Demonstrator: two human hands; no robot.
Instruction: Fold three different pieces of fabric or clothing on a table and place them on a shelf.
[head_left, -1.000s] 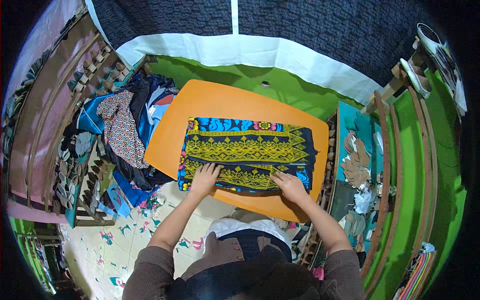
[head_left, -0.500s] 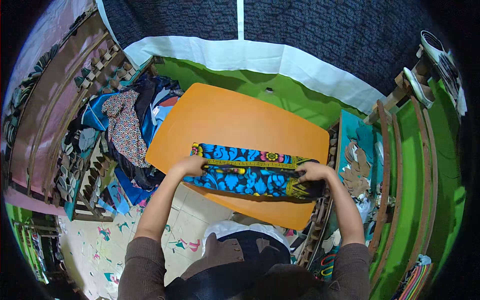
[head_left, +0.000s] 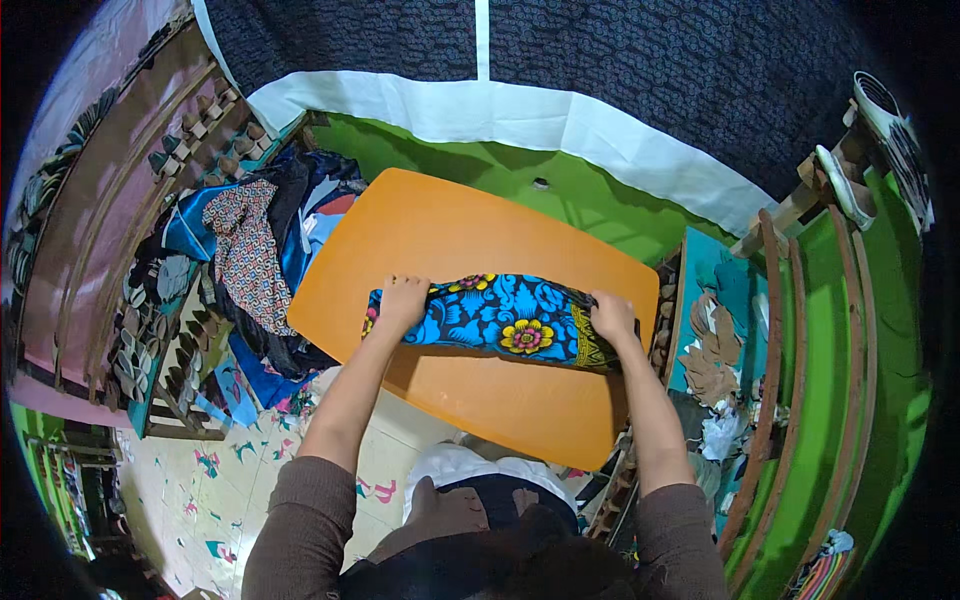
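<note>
A folded batik cloth (head_left: 490, 318), black with blue leaf shapes and yellow and pink flowers, is stretched sideways between my hands over the orange tabletop (head_left: 470, 225). My left hand (head_left: 404, 303) is closed on its upper edge near the left end. At the right end, beside a yellow patterned border, my right hand (head_left: 612, 318) grips the same upper edge. The front of the cloth hangs slightly off the table, with a shadow beneath it.
Piled clothes and fabric (head_left: 250, 240) lie left of the table. Wooden racks (head_left: 165, 170) with shoe-shaped pieces stand at the left. On the right is a teal shelf (head_left: 700, 260) with brown cut pieces, beside wooden rails (head_left: 770, 380). Colored scraps (head_left: 205, 460) litter the tiled floor.
Both hands have moved up and away from me, lifting the cloth by its upper edge. The cloth is now a narrower band, with a different flower panel facing up.
</note>
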